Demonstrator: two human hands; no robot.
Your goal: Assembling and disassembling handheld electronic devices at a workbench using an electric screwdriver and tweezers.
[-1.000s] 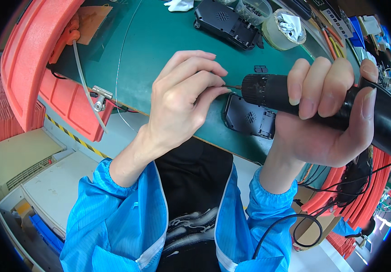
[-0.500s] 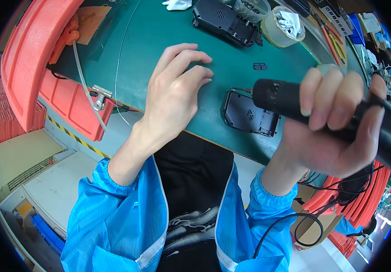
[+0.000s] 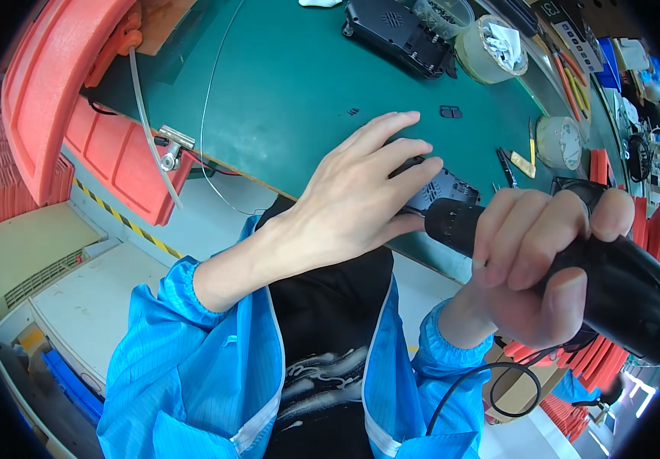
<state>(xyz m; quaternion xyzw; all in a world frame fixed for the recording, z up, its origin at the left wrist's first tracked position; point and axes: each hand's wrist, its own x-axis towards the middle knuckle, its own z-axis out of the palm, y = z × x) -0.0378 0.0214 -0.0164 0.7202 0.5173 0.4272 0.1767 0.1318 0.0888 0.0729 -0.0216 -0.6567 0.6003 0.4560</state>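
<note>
My right hand (image 3: 529, 260) is wrapped round a thick black electric screwdriver (image 3: 613, 287), held tilted with its nose toward the left. A black plastic housing (image 3: 441, 187) with a round speaker grille lies on the green bench mat under the nose. My left hand (image 3: 353, 187) reaches over the housing's left part, index finger and thumb at its edges, the other fingers stretched out. The screwdriver's tip is at the housing's near edge by my left thumb; exactly what it touches is hidden. Beyond my fingers lie a small black part (image 3: 450, 112) and some tiny dark pieces (image 3: 353, 112).
Another black housing (image 3: 399, 37) lies at the back beside a clear tub of small screws (image 3: 445, 15) and a white round container (image 3: 490, 50). Tweezers (image 3: 507, 167) and a tape roll (image 3: 559, 143) are at the right. Red foam trays (image 3: 62, 99) stand left.
My left hand has moved right and down onto the housing. My right hand has lowered the screwdriver toward the housing's near edge. The view has shifted slightly.
</note>
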